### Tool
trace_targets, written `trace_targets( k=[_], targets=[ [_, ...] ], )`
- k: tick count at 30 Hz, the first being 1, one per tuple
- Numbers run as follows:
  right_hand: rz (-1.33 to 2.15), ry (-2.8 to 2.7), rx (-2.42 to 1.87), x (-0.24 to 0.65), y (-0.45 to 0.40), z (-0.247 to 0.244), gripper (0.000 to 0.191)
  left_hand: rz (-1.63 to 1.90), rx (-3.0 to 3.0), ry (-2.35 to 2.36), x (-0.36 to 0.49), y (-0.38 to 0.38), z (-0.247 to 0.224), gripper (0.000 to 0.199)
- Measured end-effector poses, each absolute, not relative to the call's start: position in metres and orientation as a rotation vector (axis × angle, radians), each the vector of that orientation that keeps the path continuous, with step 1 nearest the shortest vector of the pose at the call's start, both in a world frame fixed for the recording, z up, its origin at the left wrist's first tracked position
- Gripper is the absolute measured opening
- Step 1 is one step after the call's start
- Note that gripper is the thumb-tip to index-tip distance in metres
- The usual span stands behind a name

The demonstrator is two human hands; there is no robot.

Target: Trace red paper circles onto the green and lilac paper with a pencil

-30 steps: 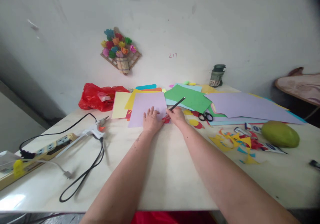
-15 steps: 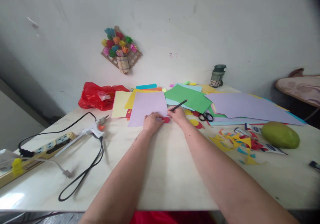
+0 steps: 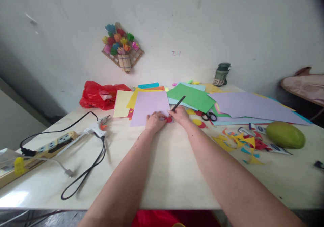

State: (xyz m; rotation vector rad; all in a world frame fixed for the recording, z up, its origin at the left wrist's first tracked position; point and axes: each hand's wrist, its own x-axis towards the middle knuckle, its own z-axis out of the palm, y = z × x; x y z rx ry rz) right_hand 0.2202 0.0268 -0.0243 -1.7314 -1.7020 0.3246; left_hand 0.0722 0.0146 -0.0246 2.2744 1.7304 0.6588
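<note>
A light purple sheet of paper (image 3: 152,102) lies on the table in front of me. My left hand (image 3: 154,121) rests flat on its lower part, fingers stretched out. Its fingertips press a small red paper circle (image 3: 169,119) down near the sheet's lower right corner. Beside that circle, my right hand (image 3: 181,115) grips a black pencil (image 3: 179,102), which leans with its upper end to the right. The pencil's point is hidden by my fingers. Just right of this hand are yellow and red paper circles (image 3: 196,122) and black-handled scissors (image 3: 209,116).
Left stand a white glue gun (image 3: 97,127), a power strip (image 3: 54,146) with cords, and a red plastic bag (image 3: 95,97). To the right are a green sheet (image 3: 191,97), a large purple sheet (image 3: 243,105), paper scraps (image 3: 238,141), glue tubes (image 3: 277,148) and a green mango-like fruit (image 3: 286,134).
The pencil has become steeper, its upper end shifting left, as my right hand turned slightly. My left hand stays on the paper. The whole view has shifted slightly.
</note>
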Motion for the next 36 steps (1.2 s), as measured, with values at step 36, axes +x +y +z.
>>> trace_targets(
  k=[36],
  targets=[
    [0.282, -1.732, -1.739, 0.2179, 0.0298, -0.0263, 0.030, 0.672, 2.102, 1.952, 0.0776, 0.0142, -0.0232, 0.048]
  ],
)
